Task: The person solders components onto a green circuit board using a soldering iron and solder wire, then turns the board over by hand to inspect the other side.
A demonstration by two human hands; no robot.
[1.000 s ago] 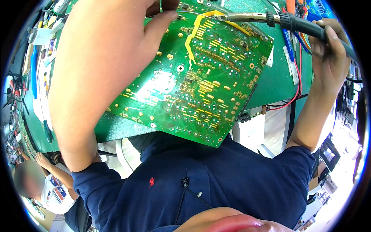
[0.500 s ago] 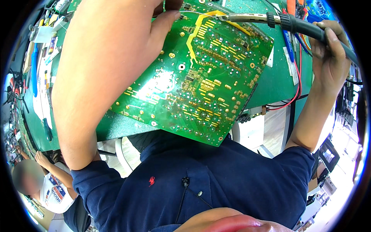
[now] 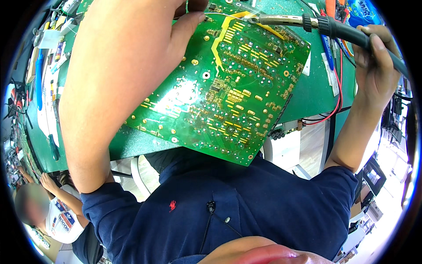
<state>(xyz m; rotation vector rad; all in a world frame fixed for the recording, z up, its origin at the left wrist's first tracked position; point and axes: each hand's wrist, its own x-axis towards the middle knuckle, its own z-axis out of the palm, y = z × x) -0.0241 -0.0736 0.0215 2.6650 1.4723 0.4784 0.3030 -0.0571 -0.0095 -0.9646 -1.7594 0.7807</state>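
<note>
Clerk: Start at the left edge. What do you list?

Operator: From my remote station I count one co-worker (image 3: 66, 218), white top, lower left. Next, one slim blue tool (image 3: 39, 83), lengthwise at the left of the green desk (image 3: 127, 147); one dark-handled tool (image 3: 53, 147), nearer the wearer.

Clerk: Hands?

Operator: Two of the wearer's own. First, the left hand (image 3: 180, 35), partly cut off by the upper edge, thumb and fingers pinching one thin wire (image 3: 224, 15). Its forearm passes over the left part of the board.

Clerk: And the board?

Operator: One green circuit board (image 3: 220, 101), middle of my view, set askew on the desk, one corner jutting past the near edge toward the wearer's navy shirt (image 3: 281, 202). It carries one bent yellow band and many gold pads, too many for me to count.

Clerk: Continue rightward.

Operator: One soldering iron (image 3: 336, 27), its tip over the board's far part, where the wire's end meets it; whether the tip touches the board I cannot tell. One right hand (image 3: 376, 57), fingers wrapped round the iron's dark handle. Beyond the iron, one blue packet (image 3: 362, 13); below the handle, one red cable (image 3: 341, 90) hanging over the desk's edge.
</note>
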